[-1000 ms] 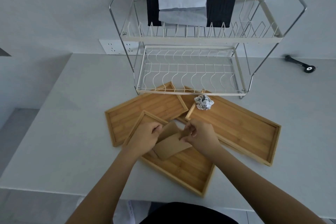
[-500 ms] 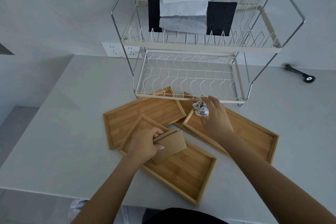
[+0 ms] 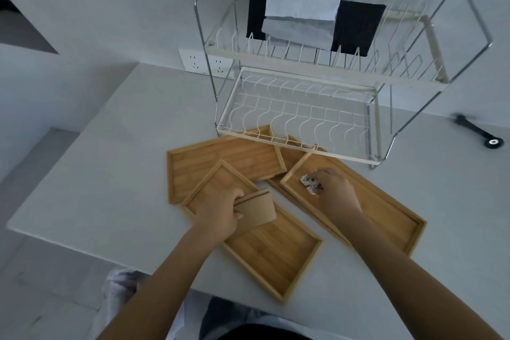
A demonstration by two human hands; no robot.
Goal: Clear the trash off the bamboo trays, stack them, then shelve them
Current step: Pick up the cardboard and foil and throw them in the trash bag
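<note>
Three bamboo trays lie overlapping on the white counter: a near tray [image 3: 278,254], a left tray [image 3: 220,159] and a long right tray [image 3: 386,218]. My left hand [image 3: 220,215] is shut on folded brown cardboard pieces [image 3: 258,208] just above the near tray. My right hand [image 3: 335,192] rests in the right tray with its fingers closed around a crumpled foil ball [image 3: 310,183]. A two-tier wire dish rack [image 3: 298,116] stands behind the trays, its lower shelf bare.
Black and white cloths [image 3: 311,22] hang on the rack's upper tier. A black tool [image 3: 480,132] lies at the far right of the counter. A wall socket [image 3: 204,62] sits behind the rack. A clear plastic bag [image 3: 121,292] hangs below the counter's front edge.
My right hand left the cardboard, reached to the foil ball in the right tray and closed on it. My left hand kept the cardboard.
</note>
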